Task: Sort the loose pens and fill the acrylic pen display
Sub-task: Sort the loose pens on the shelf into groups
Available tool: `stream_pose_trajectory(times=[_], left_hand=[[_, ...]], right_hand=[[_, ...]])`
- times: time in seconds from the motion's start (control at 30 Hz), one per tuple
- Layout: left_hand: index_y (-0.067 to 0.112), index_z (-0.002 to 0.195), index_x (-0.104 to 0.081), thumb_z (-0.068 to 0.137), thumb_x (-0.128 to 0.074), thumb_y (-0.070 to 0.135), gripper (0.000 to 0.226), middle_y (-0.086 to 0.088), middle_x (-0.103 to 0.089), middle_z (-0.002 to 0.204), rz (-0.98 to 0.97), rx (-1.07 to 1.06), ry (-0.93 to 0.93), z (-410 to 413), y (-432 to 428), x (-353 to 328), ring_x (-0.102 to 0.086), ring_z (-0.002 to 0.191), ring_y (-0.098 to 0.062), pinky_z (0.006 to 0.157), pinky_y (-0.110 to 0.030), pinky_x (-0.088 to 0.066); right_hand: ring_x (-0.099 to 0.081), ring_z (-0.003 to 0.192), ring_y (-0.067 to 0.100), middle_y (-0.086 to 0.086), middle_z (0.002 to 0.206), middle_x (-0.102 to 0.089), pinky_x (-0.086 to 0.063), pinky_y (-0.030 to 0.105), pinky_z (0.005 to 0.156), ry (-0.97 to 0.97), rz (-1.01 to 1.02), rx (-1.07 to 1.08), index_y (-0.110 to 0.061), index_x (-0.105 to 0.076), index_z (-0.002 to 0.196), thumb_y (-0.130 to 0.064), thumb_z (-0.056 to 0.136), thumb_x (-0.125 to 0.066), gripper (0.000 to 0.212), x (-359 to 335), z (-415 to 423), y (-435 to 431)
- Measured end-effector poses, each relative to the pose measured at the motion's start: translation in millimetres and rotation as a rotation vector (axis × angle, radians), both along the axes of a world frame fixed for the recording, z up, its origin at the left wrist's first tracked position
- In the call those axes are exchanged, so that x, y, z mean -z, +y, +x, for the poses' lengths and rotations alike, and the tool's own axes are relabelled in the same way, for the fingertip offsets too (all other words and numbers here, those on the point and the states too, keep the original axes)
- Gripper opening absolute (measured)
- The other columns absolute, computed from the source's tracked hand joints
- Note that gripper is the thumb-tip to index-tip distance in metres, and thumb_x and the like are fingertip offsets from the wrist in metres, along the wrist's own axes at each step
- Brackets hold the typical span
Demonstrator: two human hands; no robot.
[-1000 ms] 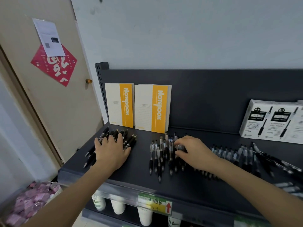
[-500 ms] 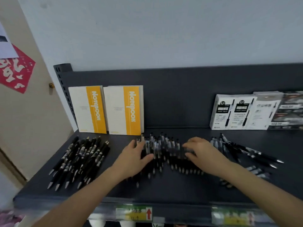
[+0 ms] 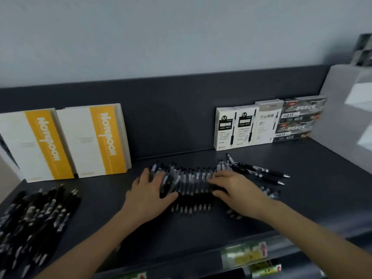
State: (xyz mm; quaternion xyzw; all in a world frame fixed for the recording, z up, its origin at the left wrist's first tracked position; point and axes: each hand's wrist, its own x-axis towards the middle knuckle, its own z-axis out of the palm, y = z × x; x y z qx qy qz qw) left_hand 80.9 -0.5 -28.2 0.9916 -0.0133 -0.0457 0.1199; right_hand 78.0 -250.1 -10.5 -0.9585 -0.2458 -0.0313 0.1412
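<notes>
Dark grey shelf (image 3: 302, 208), with two yellow-and-white notebooks (image 3: 96, 141) leaning on its back panel at left and pen boxes (image 3: 265, 123) standing at right. A big pile (image 3: 34, 218) of black pens sits front left. In the middle a row of pens (image 3: 193, 184) lies side by side. Both hands lie flat on it, left hand (image 3: 149, 196) on the left end, right hand (image 3: 237, 188) on the right end, fingers loose, gripping nothing. A few stray pens (image 3: 261, 174) lie just right of them.

The light is soft, flat and rather dim. My left hand (image 3: 148, 195) and right hand (image 3: 239, 190) throw only faint shadows on the dark shelf (image 3: 302, 198). The pen pile (image 3: 36, 218) at left and the price labels (image 3: 244, 255) below are smeared with blur, and the edges bow outward.
</notes>
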Motion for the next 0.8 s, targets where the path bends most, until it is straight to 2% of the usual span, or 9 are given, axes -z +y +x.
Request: stream_pose_trajectory(times=[0.13,0.23,0.3,0.37,0.43,0.47,0.57,0.67,0.8], left_hand=[[0.041,0.149,-0.011,0.073,-0.035,0.085,0.091,-0.003,0.002,0.16,0.014,-0.069,0.012,6,-2,-1,-0.01,0.145,-0.034,0.111,-0.058,-0.025],[0.037,0.15,-0.012,0.072,-0.032,0.086,0.094,-0.006,-0.002,0.16,0.063,-0.101,-0.085,6,-14,-5,-0.009,0.145,-0.034,0.113,-0.058,-0.019],[0.03,0.151,-0.018,0.074,-0.031,0.085,0.095,-0.008,-0.009,0.16,0.028,-0.025,-0.195,3,-31,-8,-0.009,0.146,-0.032,0.115,-0.051,-0.018],[0.023,0.148,-0.031,0.081,-0.038,0.075,0.085,-0.006,-0.021,0.157,-0.076,0.116,-0.26,0,-57,-14,-0.016,0.145,-0.025,0.116,-0.037,-0.018],[0.021,0.139,-0.046,0.09,-0.049,0.055,0.06,0.001,-0.04,0.145,-0.112,0.265,-0.293,-4,-86,-20,-0.033,0.134,-0.015,0.109,-0.023,-0.026],[0.021,0.133,-0.053,0.091,-0.052,0.049,0.05,0.004,-0.05,0.133,-0.117,0.328,-0.291,-5,-100,-23,-0.044,0.122,-0.01,0.101,-0.019,-0.033],[0.023,0.116,-0.065,0.09,-0.057,0.045,0.035,0.009,-0.063,0.102,-0.148,0.43,-0.161,-10,-135,-29,-0.055,0.089,-0.003,0.077,-0.015,-0.043],[0.022,0.112,-0.064,0.085,-0.062,0.052,0.04,0.008,-0.065,0.099,-0.139,0.452,-0.016,-10,-155,-27,-0.058,0.085,-0.004,0.074,-0.021,-0.05],[0.02,0.115,-0.058,0.082,-0.065,0.051,0.045,0.004,-0.06,0.101,-0.002,0.439,-0.004,-12,-172,-28,-0.057,0.087,-0.011,0.073,-0.027,-0.051]], right_hand=[[-0.048,0.125,0.021,0.007,0.132,-0.055,-0.036,0.027,0.105,-0.063,-0.011,0.104,-0.013,-0.059,0.127,-0.021,0.093,-0.058,0.035,-6,17,-40],[-0.054,0.112,0.025,0.01,0.114,-0.062,-0.043,0.032,0.093,-0.039,-0.025,0.217,-0.009,-0.066,0.113,-0.019,0.089,-0.062,0.026,-6,35,-77],[-0.056,0.1,0.026,0.008,0.098,-0.062,-0.045,0.033,0.079,0.011,-0.059,0.275,-0.009,-0.066,0.096,-0.023,0.087,-0.063,0.017,-5,44,-98],[-0.058,0.09,0.025,0.006,0.091,-0.062,-0.044,0.032,0.072,0.064,-0.071,0.301,-0.01,-0.064,0.09,-0.025,0.086,-0.065,0.016,-5,49,-112],[-0.06,0.091,0.024,0.006,0.095,-0.065,-0.047,0.033,0.075,0.087,-0.062,0.291,-0.01,-0.066,0.095,-0.024,0.086,-0.065,0.017,-4,51,-120],[-0.06,0.092,0.024,0.006,0.098,-0.066,-0.048,0.033,0.077,0.093,-0.06,0.284,-0.01,-0.067,0.098,-0.023,0.086,-0.065,0.018,-3,52,-122],[-0.059,0.093,0.025,0.008,0.101,-0.064,-0.048,0.033,0.078,0.121,-0.053,0.263,-0.009,-0.066,0.102,-0.02,0.087,-0.062,0.019,-4,52,-124],[-0.055,0.086,0.022,0.008,0.099,-0.063,-0.046,0.032,0.072,0.157,-0.053,0.259,-0.009,-0.063,0.097,-0.019,0.087,-0.06,0.014,-6,53,-126],[-0.06,0.087,0.026,0.012,0.097,-0.064,-0.05,0.037,0.073,0.191,-0.056,0.301,-0.005,-0.064,0.095,-0.016,0.084,-0.062,0.016,-9,54,-135]])
